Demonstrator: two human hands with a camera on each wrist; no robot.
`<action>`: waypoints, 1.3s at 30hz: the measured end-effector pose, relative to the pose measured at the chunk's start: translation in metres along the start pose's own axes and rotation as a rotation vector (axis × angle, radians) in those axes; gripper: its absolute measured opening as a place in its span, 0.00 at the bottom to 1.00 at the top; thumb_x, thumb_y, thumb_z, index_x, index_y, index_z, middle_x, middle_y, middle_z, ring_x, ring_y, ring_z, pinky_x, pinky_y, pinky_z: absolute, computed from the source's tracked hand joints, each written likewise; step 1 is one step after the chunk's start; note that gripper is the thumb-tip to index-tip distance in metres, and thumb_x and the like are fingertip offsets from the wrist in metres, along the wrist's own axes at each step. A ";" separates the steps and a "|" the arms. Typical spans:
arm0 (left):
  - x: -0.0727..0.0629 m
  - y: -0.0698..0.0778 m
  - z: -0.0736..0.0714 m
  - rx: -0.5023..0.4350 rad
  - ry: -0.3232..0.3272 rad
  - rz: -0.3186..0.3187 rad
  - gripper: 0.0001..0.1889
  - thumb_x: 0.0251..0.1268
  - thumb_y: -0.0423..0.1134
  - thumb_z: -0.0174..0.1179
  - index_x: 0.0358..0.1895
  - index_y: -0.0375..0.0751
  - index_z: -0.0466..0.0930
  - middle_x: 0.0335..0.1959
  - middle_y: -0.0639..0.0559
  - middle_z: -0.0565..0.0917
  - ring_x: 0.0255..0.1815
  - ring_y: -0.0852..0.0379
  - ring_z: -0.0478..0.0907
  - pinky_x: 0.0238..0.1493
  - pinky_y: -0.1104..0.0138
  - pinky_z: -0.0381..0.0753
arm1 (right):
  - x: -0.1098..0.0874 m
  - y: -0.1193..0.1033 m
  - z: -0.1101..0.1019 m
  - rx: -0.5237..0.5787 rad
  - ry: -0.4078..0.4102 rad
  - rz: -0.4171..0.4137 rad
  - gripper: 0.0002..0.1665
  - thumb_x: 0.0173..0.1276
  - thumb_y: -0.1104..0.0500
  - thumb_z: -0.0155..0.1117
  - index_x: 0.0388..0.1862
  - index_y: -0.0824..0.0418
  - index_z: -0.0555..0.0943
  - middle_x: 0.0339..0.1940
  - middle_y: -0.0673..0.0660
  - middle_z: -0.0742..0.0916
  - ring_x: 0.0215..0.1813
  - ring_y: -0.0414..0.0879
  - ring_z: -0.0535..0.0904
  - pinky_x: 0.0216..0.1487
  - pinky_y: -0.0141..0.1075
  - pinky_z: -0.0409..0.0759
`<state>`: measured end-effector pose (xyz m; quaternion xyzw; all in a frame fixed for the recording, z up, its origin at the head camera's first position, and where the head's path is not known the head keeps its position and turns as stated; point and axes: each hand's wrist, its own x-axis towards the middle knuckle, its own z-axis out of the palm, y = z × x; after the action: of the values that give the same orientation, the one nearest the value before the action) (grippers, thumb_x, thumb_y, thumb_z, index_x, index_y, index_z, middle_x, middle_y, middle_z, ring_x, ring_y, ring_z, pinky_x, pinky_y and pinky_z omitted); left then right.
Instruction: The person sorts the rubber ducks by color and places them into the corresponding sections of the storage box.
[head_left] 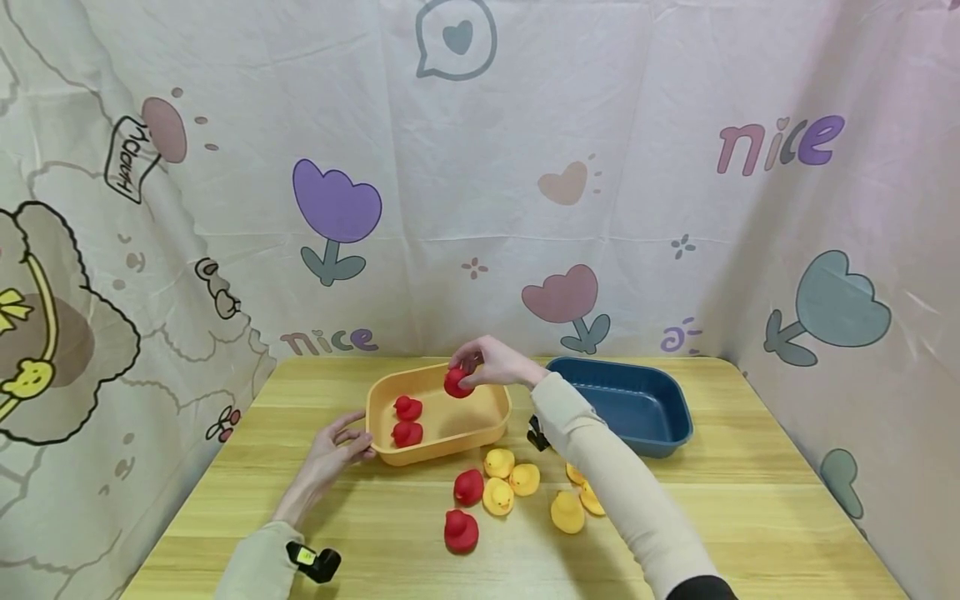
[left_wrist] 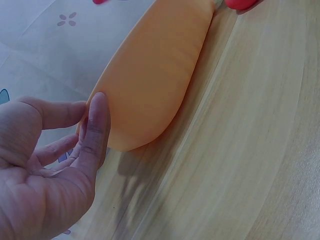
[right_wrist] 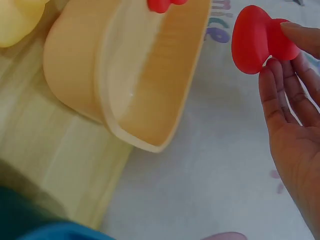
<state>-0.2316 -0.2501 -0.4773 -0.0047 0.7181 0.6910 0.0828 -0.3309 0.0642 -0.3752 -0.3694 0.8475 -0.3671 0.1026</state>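
Observation:
My right hand [head_left: 491, 361] pinches a red rubber duck [head_left: 458, 383] between thumb and fingers, above the right part of a yellow-orange bin [head_left: 442, 450]. In the right wrist view the held duck [right_wrist: 252, 40] shows beside the bin's rim. My left hand [head_left: 339, 448] grips the bin's left end, thumb and fingers on either side of the rim, as the left wrist view shows. Inside the bin, at its left, sit two red ducks, one [head_left: 407, 407] behind the other [head_left: 407, 433].
Two red ducks, one [head_left: 468, 487] behind the other [head_left: 461, 532], lie on the wooden table [head_left: 360, 533] before the bin. Several yellow ducks [head_left: 498, 497] lie right of them, some partly behind my right sleeve. A dark blue bin [head_left: 663, 446] stands back right. A printed cloth [head_left: 465, 208] hangs behind.

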 end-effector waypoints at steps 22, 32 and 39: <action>0.001 0.001 0.000 -0.008 -0.014 0.003 0.34 0.73 0.24 0.53 0.77 0.24 0.49 0.37 0.55 0.79 0.32 0.66 0.84 0.42 0.74 0.88 | 0.046 0.038 0.043 0.080 0.024 0.158 0.17 0.57 0.71 0.74 0.47 0.69 0.86 0.42 0.64 0.89 0.37 0.40 0.79 0.40 0.25 0.83; -0.002 -0.002 0.001 -0.010 -0.002 -0.004 0.34 0.73 0.25 0.53 0.77 0.25 0.49 0.37 0.53 0.79 0.31 0.65 0.84 0.43 0.74 0.88 | 0.054 0.047 0.060 0.078 0.040 0.173 0.17 0.58 0.73 0.72 0.48 0.70 0.86 0.47 0.66 0.89 0.40 0.43 0.81 0.42 0.27 0.85; 0.001 -0.001 0.000 -0.011 -0.004 0.007 0.34 0.73 0.24 0.53 0.77 0.24 0.50 0.37 0.53 0.79 0.31 0.65 0.83 0.42 0.74 0.88 | 0.055 0.045 0.066 0.075 0.046 0.227 0.18 0.58 0.73 0.71 0.49 0.69 0.85 0.49 0.65 0.88 0.43 0.44 0.80 0.44 0.27 0.84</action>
<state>-0.2321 -0.2496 -0.4783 -0.0014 0.7143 0.6950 0.0820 -0.3652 0.0099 -0.4477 -0.2586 0.8716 -0.3930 0.1379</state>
